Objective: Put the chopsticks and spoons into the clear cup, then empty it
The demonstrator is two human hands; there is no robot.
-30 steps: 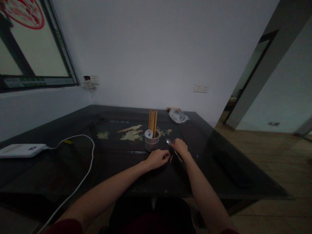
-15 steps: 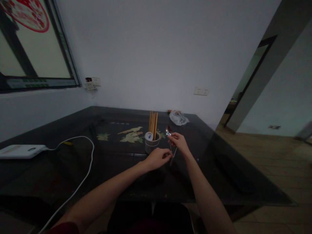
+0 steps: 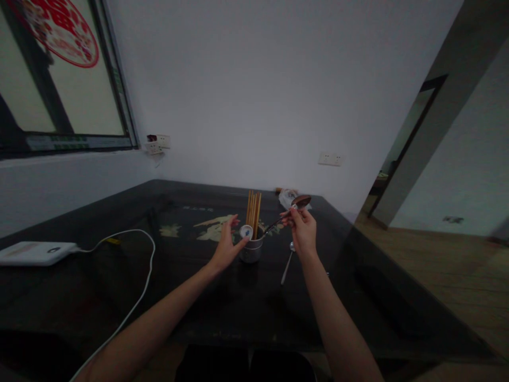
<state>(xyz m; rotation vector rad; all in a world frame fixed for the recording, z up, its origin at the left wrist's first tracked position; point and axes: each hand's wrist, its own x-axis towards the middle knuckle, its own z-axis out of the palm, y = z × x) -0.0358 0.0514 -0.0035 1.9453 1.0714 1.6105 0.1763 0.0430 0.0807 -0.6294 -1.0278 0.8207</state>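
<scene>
A grey metal cup (image 3: pixel 251 254) stands on the dark table, holding several wooden chopsticks (image 3: pixel 253 212) and a white, blue-marked spoon-like piece (image 3: pixel 246 232). Pinched in my right hand (image 3: pixel 304 232) is a metal spoon (image 3: pixel 301 201), its bowl up and its handle slanting down left to the cup's rim. My left hand (image 3: pixel 226 246) is at the cup's left side, thumb and fingers spread; whether the thumb touches the cup or the white piece I cannot tell. Another metal spoon (image 3: pixel 287 267) lies on the table below my right hand.
At the left lies a white power bank (image 3: pixel 37 253) with a white cable (image 3: pixel 148 265) trailing toward me. A clear plastic bag (image 3: pixel 287 198) sits at the back near the wall. On the right is a dark flat object (image 3: pixel 387 300). Floral decoration marks the tabletop (image 3: pixel 191 297).
My right hand has raised one spoon and tilted its handle to the cup. The other spoon now lies free on the table. My left hand has moved left and opened beside the cup.
</scene>
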